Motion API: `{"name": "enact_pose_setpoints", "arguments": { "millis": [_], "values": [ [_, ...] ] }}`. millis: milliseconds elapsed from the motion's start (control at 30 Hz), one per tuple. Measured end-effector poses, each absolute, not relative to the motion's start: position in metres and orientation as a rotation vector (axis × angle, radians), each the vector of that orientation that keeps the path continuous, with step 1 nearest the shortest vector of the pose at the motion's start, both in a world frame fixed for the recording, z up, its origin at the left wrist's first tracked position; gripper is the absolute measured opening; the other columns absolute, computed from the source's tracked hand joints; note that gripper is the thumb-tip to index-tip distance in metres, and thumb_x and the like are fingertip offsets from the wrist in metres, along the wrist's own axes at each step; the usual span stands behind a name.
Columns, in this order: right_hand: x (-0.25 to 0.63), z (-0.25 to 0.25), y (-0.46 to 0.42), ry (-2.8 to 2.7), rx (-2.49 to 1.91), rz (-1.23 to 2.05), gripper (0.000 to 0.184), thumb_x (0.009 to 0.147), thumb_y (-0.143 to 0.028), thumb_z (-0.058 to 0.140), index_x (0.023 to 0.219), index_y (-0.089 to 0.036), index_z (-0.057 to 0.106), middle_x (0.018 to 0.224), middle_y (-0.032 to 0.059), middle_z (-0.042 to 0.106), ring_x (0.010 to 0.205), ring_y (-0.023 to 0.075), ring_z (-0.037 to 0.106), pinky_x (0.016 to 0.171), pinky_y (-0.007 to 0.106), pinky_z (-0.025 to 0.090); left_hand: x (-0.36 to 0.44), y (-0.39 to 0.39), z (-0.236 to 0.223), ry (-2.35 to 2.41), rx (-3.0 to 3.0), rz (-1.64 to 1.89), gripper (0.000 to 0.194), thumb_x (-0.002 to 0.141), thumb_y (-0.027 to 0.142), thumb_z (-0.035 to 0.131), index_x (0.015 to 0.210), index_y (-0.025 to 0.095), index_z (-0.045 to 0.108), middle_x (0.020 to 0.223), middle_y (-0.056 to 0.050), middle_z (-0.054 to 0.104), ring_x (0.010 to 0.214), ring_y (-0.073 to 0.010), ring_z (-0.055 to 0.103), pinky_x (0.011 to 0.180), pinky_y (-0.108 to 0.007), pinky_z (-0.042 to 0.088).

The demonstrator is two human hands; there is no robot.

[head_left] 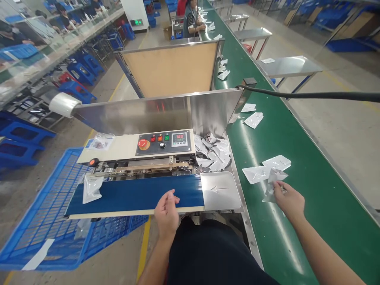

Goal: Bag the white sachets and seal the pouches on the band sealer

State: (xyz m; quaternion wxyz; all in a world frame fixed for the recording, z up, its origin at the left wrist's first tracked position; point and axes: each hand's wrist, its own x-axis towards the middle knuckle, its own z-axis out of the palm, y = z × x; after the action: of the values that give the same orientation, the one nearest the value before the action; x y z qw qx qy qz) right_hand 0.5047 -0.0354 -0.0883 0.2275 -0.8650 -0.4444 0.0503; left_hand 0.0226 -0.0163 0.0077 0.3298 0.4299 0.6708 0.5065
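The right hand (292, 202) held a crumpled, translucent silver-grey plastic pouch (270, 189) in a narrow pinch above the green conveyor belt (291, 138); two flat white pouches (255, 174) lay overlapping just beyond it. The left hand (168, 211) hung over the smooth dark-blue belt (127, 196), fingers curled in; whether anything lay within them could not be told. A whitish pouch (92, 189) rested at the blue belt's far left end; a silver metal plate (221, 190) with an engraved arrow adjoined its right end, and a heap of silvery pouches (213, 152) lay behind the plate.

Sound handling, as judged from this posture, called for a light pinch near one edge — firm enough against slipping, loose enough not to crease the film; the pouch was best kept upright and level, its contents low, its top edge drawn flat between both hands. Bare fingers were best kept clear of the narrow slot behind the blue belt — the display there glowed red, and heat seemed likely.
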Motion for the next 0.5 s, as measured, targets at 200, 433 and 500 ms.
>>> {"name": "enact_pose_setpoints", "arguments": {
  "millis": [200,433,500],
  "values": [
    [0.4,0.004,-0.043,-1.584,-1.908,0.008,0.038,0.1,-0.051,0.06,0.095,-0.023,0.086,0.082,0.0094,0.08,0.075,0.0241,0.071,0.074,0.033,0.052,0.077,0.008,0.013,1.399,1.502,1.186,0.04,0.106,0.048,0.061,0.121,0.017,0.082,0.107,-0.014,0.083,0.093,-0.0255,0.079,0.083,-0.036,0.064],
    [0.28,0.039,-0.024,-1.33,-1.773,0.626,0.045,0.097,-0.061,0.062,0.09,-0.022,0.082,0.075,0.0048,0.078,0.061,0.0204,0.067,0.061,0.029,0.054,0.101,0.018,0.017,1.024,1.473,1.111,0.045,0.113,0.045,0.049,0.123,0.02,0.084,0.121,-0.012,0.084,0.111,-0.0291,0.08,0.102,-0.041,0.062],
    [0.267,0.034,-0.023,-1.199,-1.834,0.723,0.048,0.095,-0.065,0.063,0.089,-0.02,0.08,0.067,0.0028,0.073,0.055,0.0183,0.06,0.056,0.028,0.05,0.095,0.013,0.01,1.055,1.409,1.11,0.046,0.113,0.046,0.048,0.131,0.02,0.081,0.127,-0.012,0.082,0.115,-0.0301,0.079,0.104,-0.041,0.062]
  ]
}}
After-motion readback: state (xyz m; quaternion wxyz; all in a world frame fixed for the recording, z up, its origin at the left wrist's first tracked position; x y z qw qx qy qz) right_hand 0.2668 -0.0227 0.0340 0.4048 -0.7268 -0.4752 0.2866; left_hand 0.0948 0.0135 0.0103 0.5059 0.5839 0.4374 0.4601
